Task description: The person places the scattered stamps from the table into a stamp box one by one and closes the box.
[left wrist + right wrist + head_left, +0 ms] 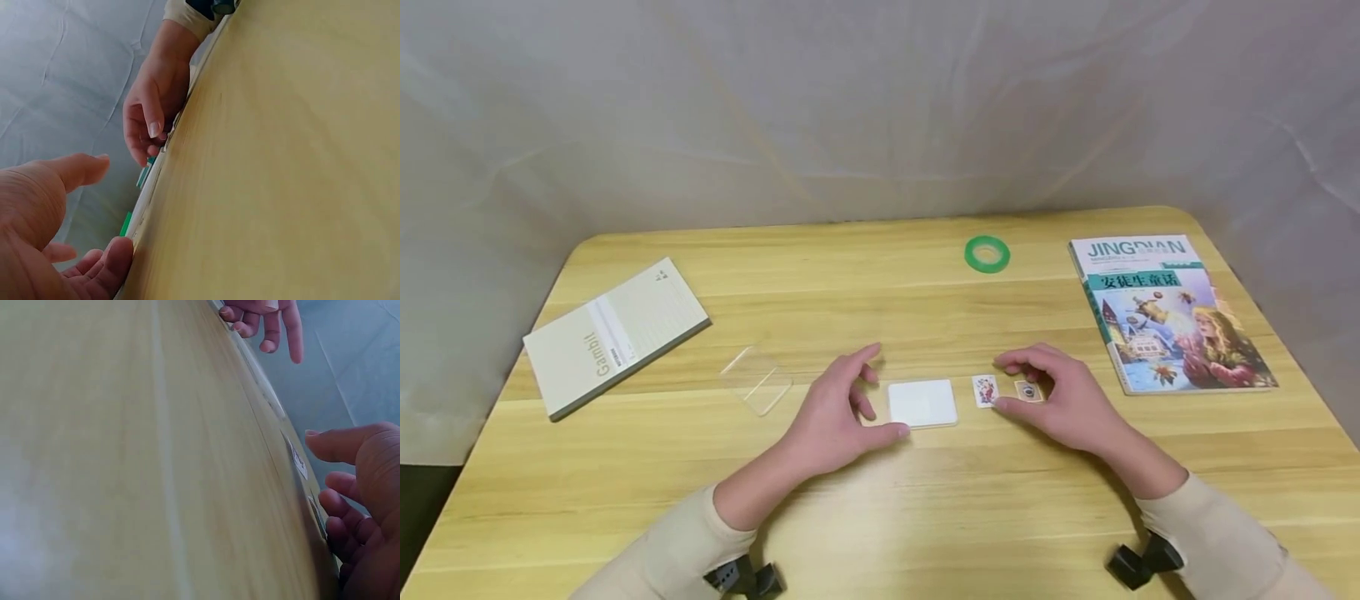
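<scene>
A white rectangular card or block with a clear edge [922,403] lies flat at the middle of the table. My left hand [827,421] is just left of it, fingers loosely bent and thumb tip by its near left corner; whether they touch I cannot tell. To its right lies a small white picture piece [985,390] with a colourful print. A second small piece with a dark round print [1028,391] lies between the thumb and fingers of my right hand [1067,404]. In the right wrist view, that thumb hangs apart from the first picture piece [299,461].
A thin clear plate [757,382] lies left of the left hand. Further left is a cream notebook [617,333]. A green tape roll [987,254] sits toward the back, and a picture-covered book [1172,317] lies at the right. Grey fabric [880,108] hangs behind the table.
</scene>
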Available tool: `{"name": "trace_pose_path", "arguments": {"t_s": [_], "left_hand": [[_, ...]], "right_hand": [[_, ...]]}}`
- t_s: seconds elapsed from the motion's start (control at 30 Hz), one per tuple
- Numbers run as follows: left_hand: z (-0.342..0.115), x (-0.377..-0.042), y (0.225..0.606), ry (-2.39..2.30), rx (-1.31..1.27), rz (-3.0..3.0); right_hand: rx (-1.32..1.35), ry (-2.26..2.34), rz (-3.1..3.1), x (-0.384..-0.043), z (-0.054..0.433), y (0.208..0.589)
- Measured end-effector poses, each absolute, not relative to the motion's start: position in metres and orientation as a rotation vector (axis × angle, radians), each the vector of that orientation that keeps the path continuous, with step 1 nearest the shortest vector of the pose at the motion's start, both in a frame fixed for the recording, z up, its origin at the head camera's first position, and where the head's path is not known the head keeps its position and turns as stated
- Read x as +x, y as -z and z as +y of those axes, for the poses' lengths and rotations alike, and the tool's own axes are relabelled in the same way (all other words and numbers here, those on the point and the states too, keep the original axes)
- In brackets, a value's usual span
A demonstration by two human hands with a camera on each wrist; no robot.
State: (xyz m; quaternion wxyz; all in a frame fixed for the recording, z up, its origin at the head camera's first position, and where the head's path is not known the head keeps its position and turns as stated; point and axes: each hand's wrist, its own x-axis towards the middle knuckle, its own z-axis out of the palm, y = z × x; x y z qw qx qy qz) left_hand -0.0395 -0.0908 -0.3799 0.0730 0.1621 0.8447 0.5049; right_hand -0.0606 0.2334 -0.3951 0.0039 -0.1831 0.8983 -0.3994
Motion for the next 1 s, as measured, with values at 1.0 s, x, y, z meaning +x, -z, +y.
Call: {"name": "trace_pose_path", "arguments": {"t_s": [1.0], "left_hand": [[-0.082,-0.05,0.391,-1.175,0.56,2.713]], "right_hand": [[-0.664,1.107,2.887,-0.064,0.224,0.395]]}}
